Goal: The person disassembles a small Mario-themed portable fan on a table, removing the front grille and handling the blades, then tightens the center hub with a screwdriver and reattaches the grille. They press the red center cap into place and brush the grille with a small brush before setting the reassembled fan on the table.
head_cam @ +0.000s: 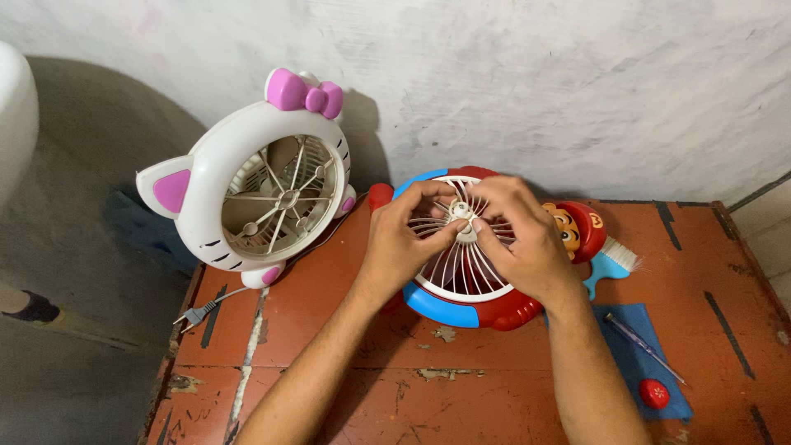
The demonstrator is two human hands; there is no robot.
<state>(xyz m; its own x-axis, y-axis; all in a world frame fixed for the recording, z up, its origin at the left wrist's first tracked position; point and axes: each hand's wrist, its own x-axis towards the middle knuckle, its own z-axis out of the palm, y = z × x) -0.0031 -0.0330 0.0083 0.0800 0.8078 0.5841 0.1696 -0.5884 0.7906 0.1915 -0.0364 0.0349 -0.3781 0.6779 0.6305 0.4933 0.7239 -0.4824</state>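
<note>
A red and blue toy fan (461, 301) with a white grille is laid flat near the middle of the worn red worktop (329, 346), its cartoon figure head (577, 231) pointing toward the right. Both hands are brought together over the grille's centre. The left hand (404, 243) is rested on the left half of the grille, its grip narrowed, with thumb and forefinger pinched at the small white hub cap (463, 221). The right hand (523, 239) is curled over the right half, its grip likewise narrow, the fingertips (478, 224) pressed against the same cap. Whether the cap is lifted free of the grille cannot be told. A white cat-shaped fan (264, 181) with a pink bow is stood upright at the worktop's back left corner, its plug (198, 313) lying on the surface. To the right, a blue-handled brush (614, 264) is seen just beside the figure head, and a screwdriver (647, 346) and a small red cap (654, 393) are laid on a blue cloth (634, 338).
</note>
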